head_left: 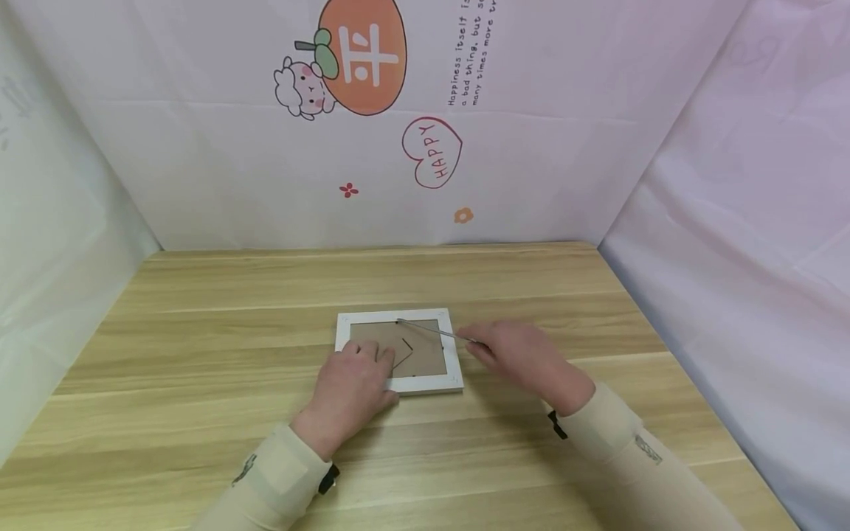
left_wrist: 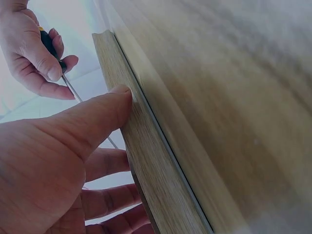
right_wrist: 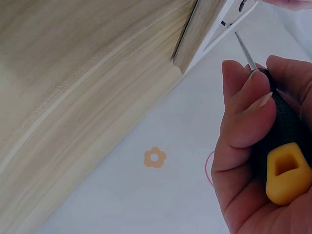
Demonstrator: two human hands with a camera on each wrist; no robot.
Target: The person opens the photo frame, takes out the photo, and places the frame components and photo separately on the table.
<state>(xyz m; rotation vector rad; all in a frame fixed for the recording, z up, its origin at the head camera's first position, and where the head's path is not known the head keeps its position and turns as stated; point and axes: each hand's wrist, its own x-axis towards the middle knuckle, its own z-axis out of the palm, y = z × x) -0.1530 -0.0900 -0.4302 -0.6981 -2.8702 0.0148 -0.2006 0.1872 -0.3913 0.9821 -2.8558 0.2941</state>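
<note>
A white-backed picture frame (head_left: 425, 385) lies face down, its brown backing board (head_left: 430, 361) showing. My left hand (head_left: 352, 387) holds the frame at its near left side, fingertips over the board. In the left wrist view the thumb (left_wrist: 105, 109) presses the wood-grain outer edge (left_wrist: 146, 141). My right hand (head_left: 524, 358) grips a screwdriver (right_wrist: 287, 180) with a dark green handle and yellow end. Its thin metal shaft (head_left: 432, 330) reaches across the board. The tip appears at a small dark tab (head_left: 397, 321) by the far inner edge; contact is unclear.
The frame lies on a wood-grain table (head_left: 232, 332). A white printed cloth (head_left: 531, 147) hangs behind the table, with more white cloth on both sides. Other small dark tabs sit along the board's edges, and a thin dark angled line marks its middle.
</note>
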